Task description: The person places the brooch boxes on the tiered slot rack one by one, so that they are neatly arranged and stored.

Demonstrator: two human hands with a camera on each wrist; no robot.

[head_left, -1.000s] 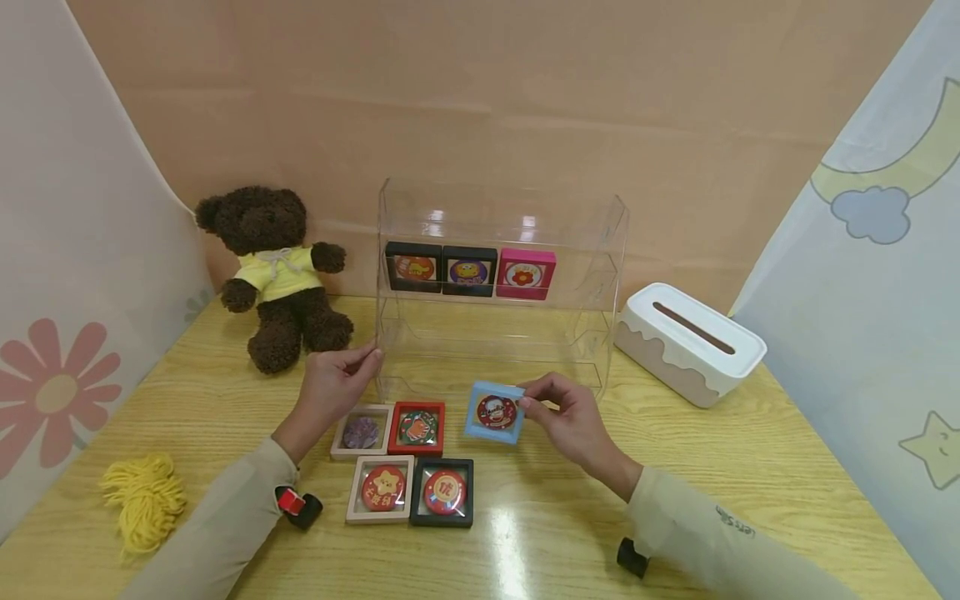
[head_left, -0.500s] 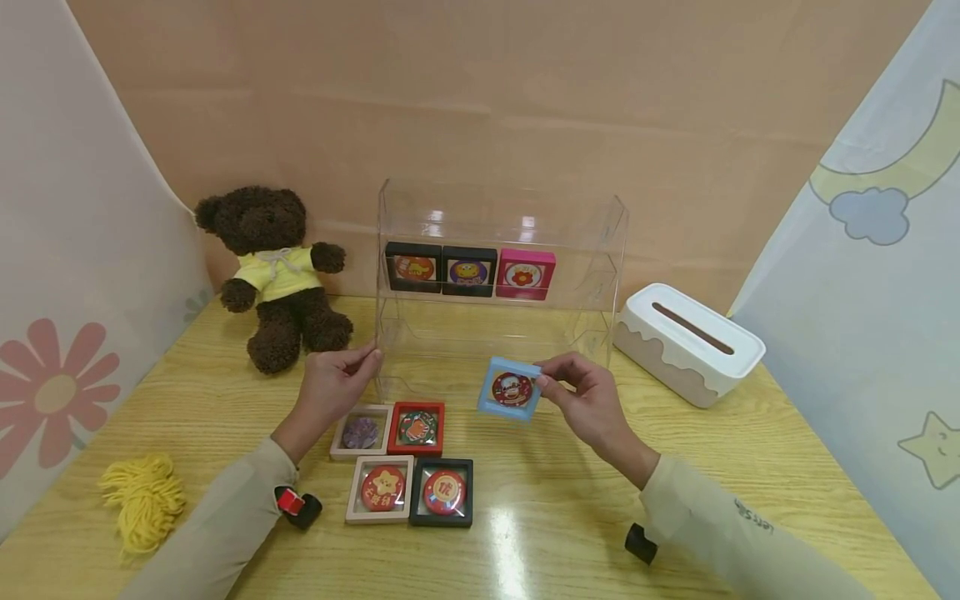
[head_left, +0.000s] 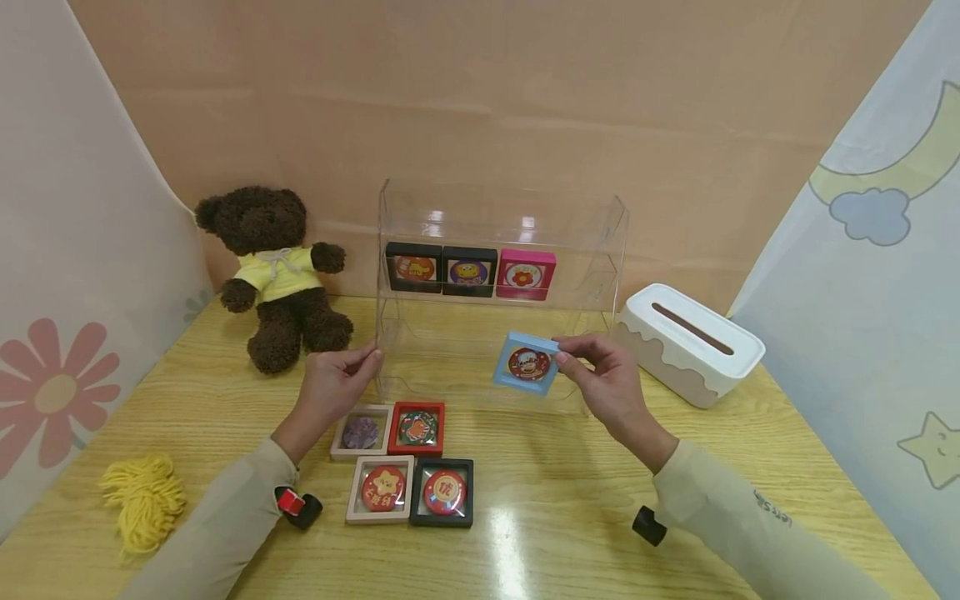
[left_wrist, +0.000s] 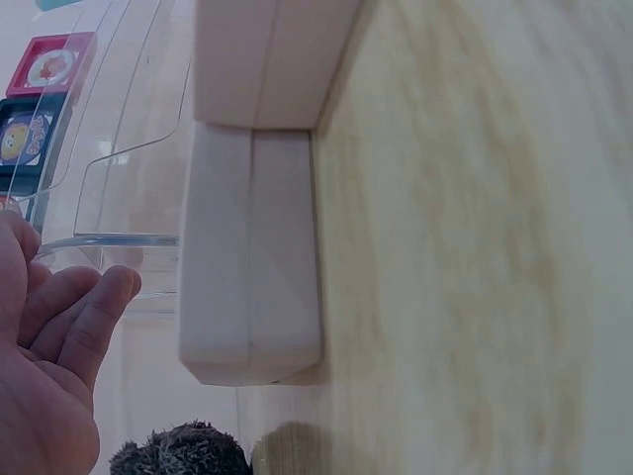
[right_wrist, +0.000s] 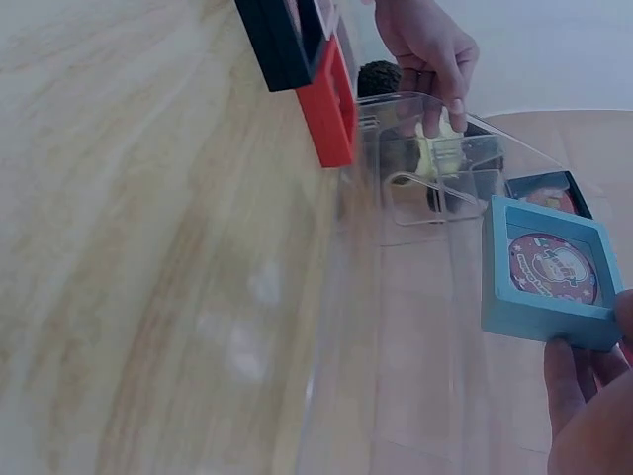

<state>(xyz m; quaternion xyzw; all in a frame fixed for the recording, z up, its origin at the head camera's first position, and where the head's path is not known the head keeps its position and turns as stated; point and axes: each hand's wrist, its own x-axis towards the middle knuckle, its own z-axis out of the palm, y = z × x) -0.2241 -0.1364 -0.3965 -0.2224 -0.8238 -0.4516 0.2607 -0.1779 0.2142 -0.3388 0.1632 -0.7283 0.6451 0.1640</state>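
A clear tiered rack (head_left: 480,333) stands mid-table, with two black frames (head_left: 469,272) and a pink frame (head_left: 527,274) in a row on an upper tier. My left hand (head_left: 336,387) pinches the rack's left side edge between thumb and fingers; the left wrist view shows this hand (left_wrist: 54,346) at the clear edge. By its right edge, a light blue frame (head_left: 527,364) with a round red badge is pinched in my right hand (head_left: 609,383), held up before the rack's lower part. In the right wrist view the blue frame (right_wrist: 549,322) is tilted.
Red (head_left: 416,428), black (head_left: 442,492) and two pale frames (head_left: 378,490) lie in front of the rack's left part. A brown bear (head_left: 279,275) is at the back left, yellow yarn (head_left: 144,502) at the front left, and a white-topped tissue box (head_left: 690,343) right of the rack.
My right hand has carried the light blue frame up and to the right, away from the frames on the table. The left hand keeps its place at the rack's edge.
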